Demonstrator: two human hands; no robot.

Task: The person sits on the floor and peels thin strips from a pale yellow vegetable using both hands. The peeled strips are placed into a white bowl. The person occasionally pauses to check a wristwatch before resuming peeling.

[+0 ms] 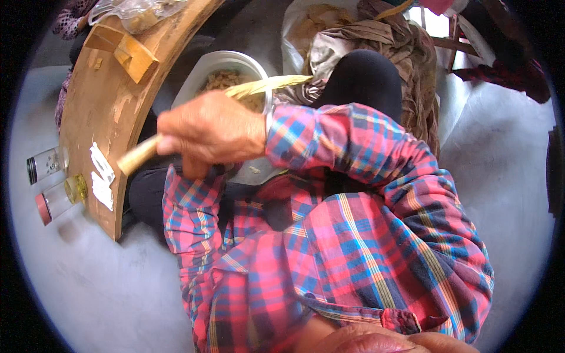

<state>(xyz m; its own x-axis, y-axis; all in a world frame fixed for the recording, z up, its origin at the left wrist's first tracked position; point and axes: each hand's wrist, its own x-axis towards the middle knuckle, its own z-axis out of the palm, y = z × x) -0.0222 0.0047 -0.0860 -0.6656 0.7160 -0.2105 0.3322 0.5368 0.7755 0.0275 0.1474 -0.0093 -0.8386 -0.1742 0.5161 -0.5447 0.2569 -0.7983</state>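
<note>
My right hand (214,128), blurred, is closed around a pale dry leaf-like strip. One end of the strip sticks out as a thick tan roll (140,155) to the lower left; a flat yellowish length (273,84) reaches right over a white plastic tub (254,63). Brown crumbled plant matter (225,79) lies in the tub. Below my right hand, at the end of the left sleeve, only a small dark part of what looks like my left hand (195,167) shows. The right hand hides the rest, so its grip cannot be seen.
On the left stands a low wooden board (103,101) with a wooden piece (134,57), white strips (102,176) and a plastic bag (145,15). Two jars (55,200) are beside it. A sack (293,31) and brown cloth (384,39) lie beyond my knee. Another person's sleeve (66,20) shows upper left.
</note>
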